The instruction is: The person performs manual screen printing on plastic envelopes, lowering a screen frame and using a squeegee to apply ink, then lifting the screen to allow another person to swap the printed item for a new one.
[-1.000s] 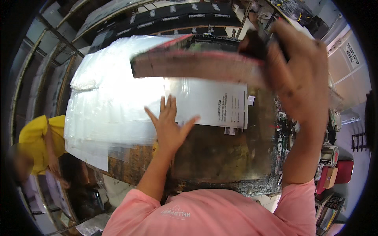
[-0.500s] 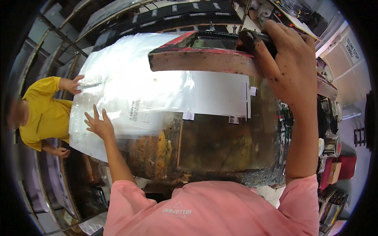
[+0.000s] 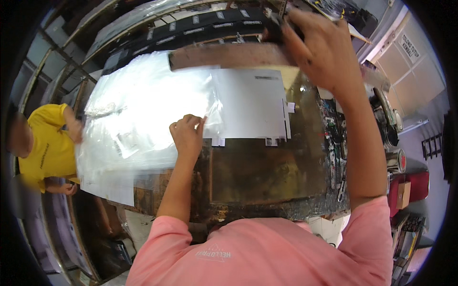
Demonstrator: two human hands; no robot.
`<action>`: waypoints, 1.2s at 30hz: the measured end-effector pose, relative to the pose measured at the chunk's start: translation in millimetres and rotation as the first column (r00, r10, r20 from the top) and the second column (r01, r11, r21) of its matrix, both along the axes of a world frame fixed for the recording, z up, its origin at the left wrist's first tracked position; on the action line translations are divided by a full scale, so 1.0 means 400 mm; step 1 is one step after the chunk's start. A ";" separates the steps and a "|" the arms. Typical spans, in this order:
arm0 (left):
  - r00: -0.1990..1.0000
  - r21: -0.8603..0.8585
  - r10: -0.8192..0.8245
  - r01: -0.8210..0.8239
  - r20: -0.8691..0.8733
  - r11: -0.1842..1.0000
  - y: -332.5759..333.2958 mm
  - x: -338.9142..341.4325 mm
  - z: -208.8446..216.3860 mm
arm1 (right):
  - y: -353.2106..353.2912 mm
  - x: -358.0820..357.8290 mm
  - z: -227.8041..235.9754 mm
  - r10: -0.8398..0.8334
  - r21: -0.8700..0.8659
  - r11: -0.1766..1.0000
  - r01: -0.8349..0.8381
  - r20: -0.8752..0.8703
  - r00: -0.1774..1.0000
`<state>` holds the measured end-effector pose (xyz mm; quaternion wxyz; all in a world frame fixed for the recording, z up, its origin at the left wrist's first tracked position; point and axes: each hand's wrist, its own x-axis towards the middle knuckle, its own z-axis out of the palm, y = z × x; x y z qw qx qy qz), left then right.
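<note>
My left hand is over glossy clear plastic sheets, thumb and fingertips pinched together on a sheet near the pile's right edge. Beside it lies a white sheet of paper with a few small tape tabs along its edges, partly covered by the plastic. My right hand is raised at the far right, wrapped round a dark, ink-stained squeegee handle. Just below that grip, a wooden screen-printing frame is lifted above the table's far side; motion blurs it and hides its mesh.
The worktable is stained with paint. A person in a yellow shirt stands at its left end. Metal racks rise at the left. Cans stand on the right, above a red chair. Dark printed material lies beyond.
My left hand has moved right across the plastic, its spread fingers now pinched. The right hand, squeegee and frame have shifted up and left in view. The other person's upper hand has drawn back.
</note>
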<state>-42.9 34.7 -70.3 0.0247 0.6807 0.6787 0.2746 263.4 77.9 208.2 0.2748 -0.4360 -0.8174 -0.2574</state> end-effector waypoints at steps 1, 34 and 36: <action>0.993 -0.024 -0.065 0.063 -0.094 0.998 -0.030 0.030 -0.010 | 0.023 0.004 0.023 -0.014 0.025 1.000 0.012 0.068 0.998; 0.844 -0.052 -0.057 0.100 0.534 0.994 -0.252 0.095 0.085 | -0.109 0.059 -0.426 0.031 -0.532 0.846 0.045 0.133 0.991; 0.977 -0.084 -0.028 0.047 0.211 0.995 -0.268 0.067 0.004 | -0.147 0.054 -0.513 0.049 -0.549 0.835 0.030 0.128 0.991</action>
